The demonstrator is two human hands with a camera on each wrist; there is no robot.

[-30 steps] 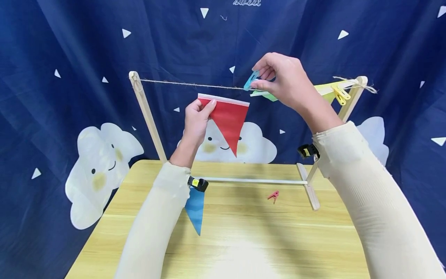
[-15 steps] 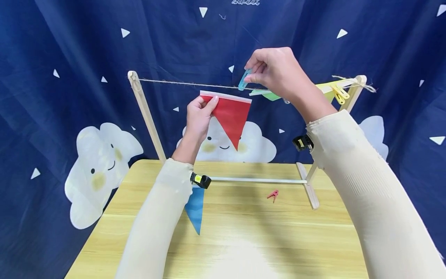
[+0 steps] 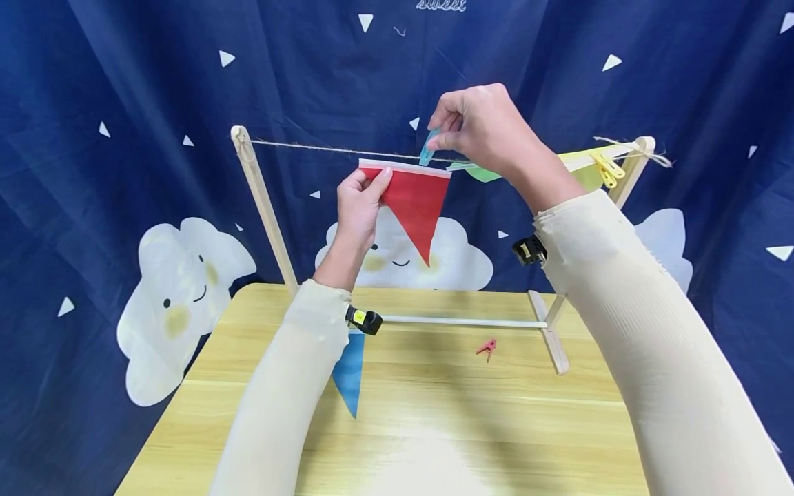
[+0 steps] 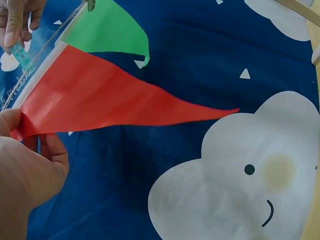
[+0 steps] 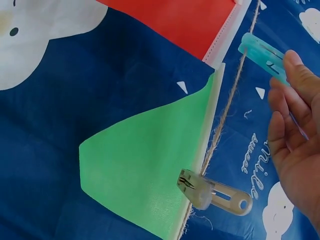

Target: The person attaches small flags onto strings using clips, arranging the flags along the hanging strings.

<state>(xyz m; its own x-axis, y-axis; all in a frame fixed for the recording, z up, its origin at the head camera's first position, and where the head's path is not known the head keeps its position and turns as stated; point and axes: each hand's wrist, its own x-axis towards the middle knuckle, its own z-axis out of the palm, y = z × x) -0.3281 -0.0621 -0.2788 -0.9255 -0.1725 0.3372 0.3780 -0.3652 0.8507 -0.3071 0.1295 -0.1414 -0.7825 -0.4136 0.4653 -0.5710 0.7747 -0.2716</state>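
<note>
My left hand pinches a red triangular pennant near the left end of its white top band, thumb in front. The pennant's band lies close along the twine, its tip pointing down. Above the band, my right hand pinches a light blue clothespin by its upper end. In the right wrist view the clothespin's jaw end overlaps the twine, beside the red pennant. A green pennant hangs right of the red one, held on the twine by a greyish clothespin.
A wooden post stands at the left and another post at the right. Yellow clothespins hold a yellow pennant. A pink clothespin and blue pennant lie on the table.
The red pennant has moved up and slightly right, nearer the twine. My right hand has shifted left with the light blue clothespin, bringing it over the pennant's band.
</note>
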